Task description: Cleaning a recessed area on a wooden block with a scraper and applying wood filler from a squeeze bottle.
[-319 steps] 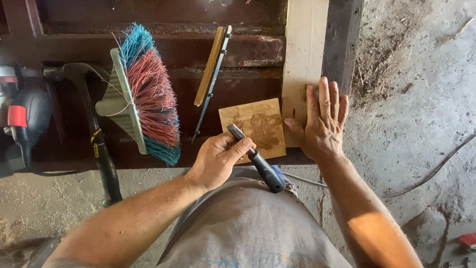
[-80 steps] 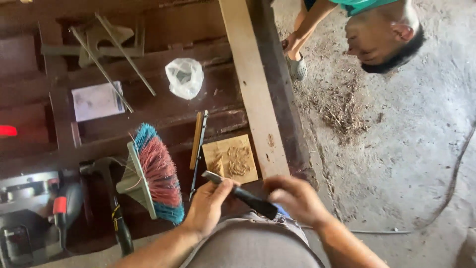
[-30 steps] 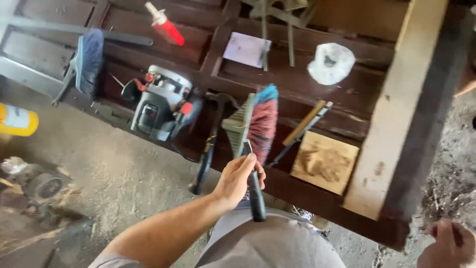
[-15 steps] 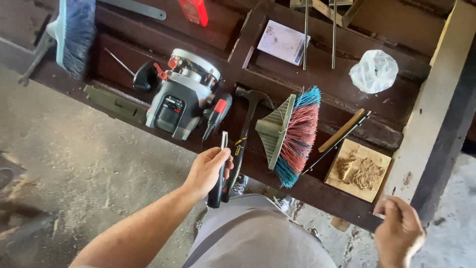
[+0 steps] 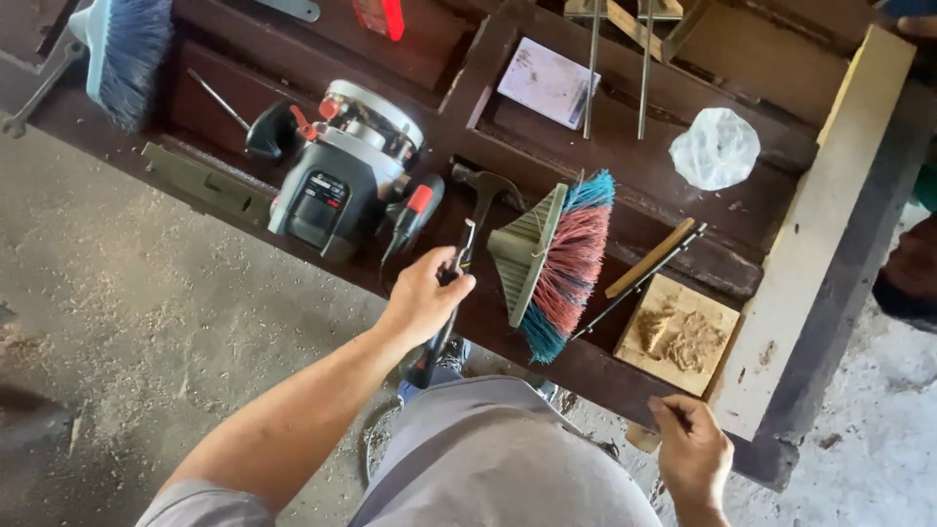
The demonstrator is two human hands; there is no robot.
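My left hand (image 5: 427,293) is shut on a black-handled chisel (image 5: 465,242). Its metal blade points up along the handle of a black hammer (image 5: 485,187) on the dark wooden bench (image 5: 293,249). The chisel's handle is mostly hidden by my hand and the hammer. My right hand (image 5: 695,454) is at the bench's front edge, fingers curled, just below a square wooden block (image 5: 678,337) covered in shavings. Between the hands lies a brush with pink and blue bristles (image 5: 558,259).
A grey power router (image 5: 337,181) sits left of the hammer. A thin tool with a wooden grip (image 5: 649,262), a crumpled plastic bag (image 5: 715,148), a white card (image 5: 547,70), a blue brush (image 5: 122,44) and a pale plank (image 5: 820,244) are on the bench. Sawdust covers the floor (image 5: 146,332).
My left hand has carried the chisel up from below the bench edge onto the hammer handle. My right hand has moved left to the bench's front edge. The view has shifted slightly.
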